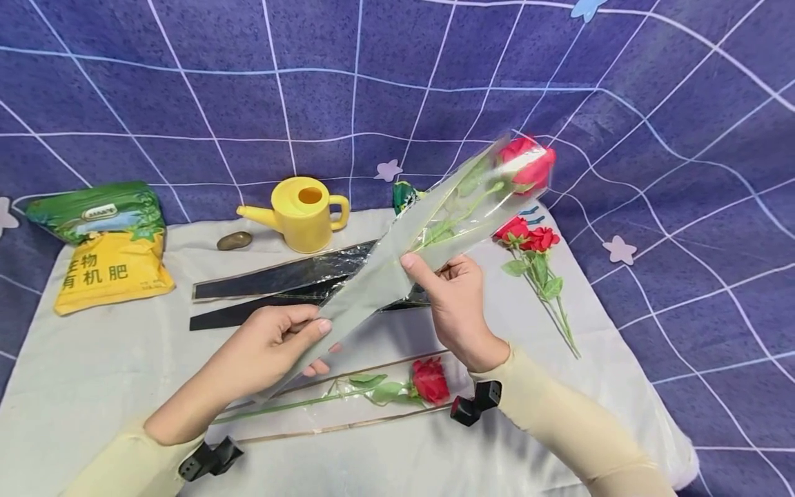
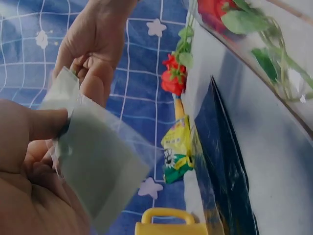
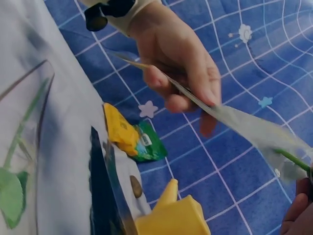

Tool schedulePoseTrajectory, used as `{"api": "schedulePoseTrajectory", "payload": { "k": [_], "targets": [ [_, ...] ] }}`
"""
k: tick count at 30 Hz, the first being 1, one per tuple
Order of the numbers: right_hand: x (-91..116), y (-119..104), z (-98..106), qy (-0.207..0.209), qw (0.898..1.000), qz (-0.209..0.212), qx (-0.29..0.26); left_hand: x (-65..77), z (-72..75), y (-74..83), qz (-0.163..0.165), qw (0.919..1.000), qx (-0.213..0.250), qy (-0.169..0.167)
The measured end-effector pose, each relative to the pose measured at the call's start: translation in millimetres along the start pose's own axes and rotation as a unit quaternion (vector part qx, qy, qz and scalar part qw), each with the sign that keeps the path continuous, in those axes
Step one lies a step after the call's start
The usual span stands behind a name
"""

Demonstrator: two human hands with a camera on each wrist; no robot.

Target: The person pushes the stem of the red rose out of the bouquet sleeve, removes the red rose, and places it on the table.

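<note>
A red rose (image 1: 528, 164) stands inside a flower sleeve (image 1: 373, 279), clear at the top and greyish white lower down, held slanting above the table. My left hand (image 1: 279, 338) pinches the sleeve's narrow lower end between thumb and fingers. Farther up, my right hand (image 1: 456, 304) holds the sleeve around its middle, thumb in front and most fingers hidden behind. In the right wrist view, part of the green stem (image 3: 293, 159) shows through the film near the right hand (image 3: 296, 210). Below the hands lies another rose (image 1: 430, 381) in a clear sleeve with brown edges.
Black flower sleeves (image 1: 267, 279) lie behind the hands. Loose red roses (image 1: 540, 239) rest at the right. Toward the back are a yellow watering can (image 1: 307, 224), a brown stone (image 1: 234, 240), a yellow-green fertilizer bag (image 1: 112, 259) and a small green packet (image 1: 405, 197).
</note>
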State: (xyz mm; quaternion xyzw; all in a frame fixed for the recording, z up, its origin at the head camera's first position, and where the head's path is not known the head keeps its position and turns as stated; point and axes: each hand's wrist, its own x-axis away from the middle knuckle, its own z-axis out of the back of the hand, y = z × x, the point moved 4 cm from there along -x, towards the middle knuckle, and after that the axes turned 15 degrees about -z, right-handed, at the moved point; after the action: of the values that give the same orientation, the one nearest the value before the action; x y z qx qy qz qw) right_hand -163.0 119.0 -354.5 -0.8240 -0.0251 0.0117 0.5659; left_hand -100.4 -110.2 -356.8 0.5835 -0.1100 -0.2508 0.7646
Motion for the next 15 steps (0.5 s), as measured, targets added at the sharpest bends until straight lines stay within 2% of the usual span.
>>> {"api": "schedulePoseTrajectory", "payload": {
  "k": [4,7,11,15],
  "targets": [
    [3.8,5.2,-6.3,-0.015,1.000,-0.014,-0.007,-3.8,-5.3,9.4,0.007,0.9997,-0.012,0.018],
    [7.5,10.8,-9.2,-0.019,0.999,-0.032,-0.006,-6.7,-8.8,14.0,-0.004,0.9995,-0.019,0.025],
    [12.5,16.8,-10.5,-0.019,0.998,-0.052,0.001,-7.8,-10.7,9.1,-0.025,0.9987,-0.038,0.023],
    [14.1,15.8,-9.7,-0.029,0.998,-0.052,0.009,-5.4,-9.0,1.3,-0.035,0.9977,-0.058,0.005]
  ]
}}
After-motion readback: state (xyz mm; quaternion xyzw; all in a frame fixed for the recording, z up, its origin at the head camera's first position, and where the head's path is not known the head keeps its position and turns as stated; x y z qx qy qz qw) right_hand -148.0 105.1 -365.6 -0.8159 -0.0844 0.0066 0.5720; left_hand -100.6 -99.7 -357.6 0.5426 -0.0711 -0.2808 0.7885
